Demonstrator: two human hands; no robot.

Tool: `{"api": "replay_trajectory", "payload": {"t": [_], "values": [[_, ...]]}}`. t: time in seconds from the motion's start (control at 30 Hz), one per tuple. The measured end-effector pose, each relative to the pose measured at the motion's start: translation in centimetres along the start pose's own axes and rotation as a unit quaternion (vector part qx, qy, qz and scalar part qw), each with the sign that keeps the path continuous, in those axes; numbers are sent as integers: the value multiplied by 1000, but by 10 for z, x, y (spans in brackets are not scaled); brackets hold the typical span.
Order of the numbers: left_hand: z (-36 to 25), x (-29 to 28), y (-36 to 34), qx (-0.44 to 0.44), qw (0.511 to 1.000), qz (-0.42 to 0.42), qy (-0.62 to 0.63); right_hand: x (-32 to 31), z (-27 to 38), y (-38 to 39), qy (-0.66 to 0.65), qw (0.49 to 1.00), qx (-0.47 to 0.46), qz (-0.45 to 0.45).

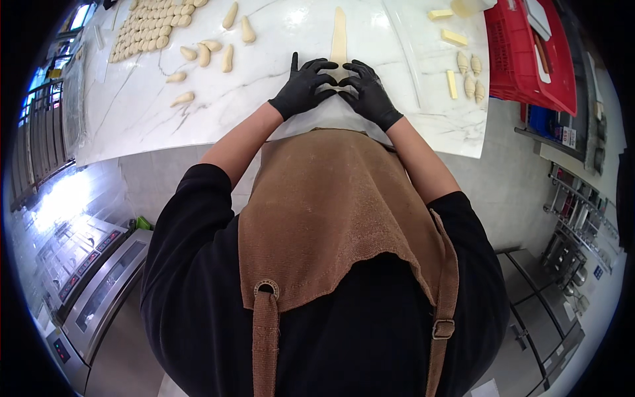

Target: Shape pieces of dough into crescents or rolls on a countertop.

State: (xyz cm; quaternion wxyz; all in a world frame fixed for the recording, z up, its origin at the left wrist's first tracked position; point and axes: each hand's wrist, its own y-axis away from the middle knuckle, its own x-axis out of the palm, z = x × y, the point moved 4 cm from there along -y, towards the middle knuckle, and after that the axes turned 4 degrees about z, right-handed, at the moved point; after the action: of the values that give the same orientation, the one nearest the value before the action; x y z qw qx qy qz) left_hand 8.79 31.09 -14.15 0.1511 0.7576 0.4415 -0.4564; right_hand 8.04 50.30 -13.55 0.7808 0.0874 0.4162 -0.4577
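A long, flat dough strip (339, 36) lies on the marble table, narrow at its far tip and running away from me. My left hand (303, 86), in a black glove, curls its fingers at the strip's near end, with one finger sticking up. Opposite it, my right hand (372, 92), also gloved in black, bends its fingers in to the same end. The fingertips of both hands nearly meet there and partly hide the dough. To the left lie several loose tapered dough pieces (227, 58). Rolled, ridged dough pieces (469, 87) sit on the right.
Many dough pieces (149, 30) stand in rows at the far left of the marble table (218, 112). Pale yellow sticks (452, 85) lie near the right edge, beside a red crate (529, 59). A clear strip (405, 53) lies right of the dough.
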Motion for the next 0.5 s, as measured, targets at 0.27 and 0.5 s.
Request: {"api": "replay_trajectory", "payload": {"t": [0.27,0.5], "values": [[-2,-1,0,-7,998,3,-62,-3,-1,0,40,999,-26,-4],[6,6,-4,-28,998,32,-49,6,-11,-5,60,996,20,57]]}}
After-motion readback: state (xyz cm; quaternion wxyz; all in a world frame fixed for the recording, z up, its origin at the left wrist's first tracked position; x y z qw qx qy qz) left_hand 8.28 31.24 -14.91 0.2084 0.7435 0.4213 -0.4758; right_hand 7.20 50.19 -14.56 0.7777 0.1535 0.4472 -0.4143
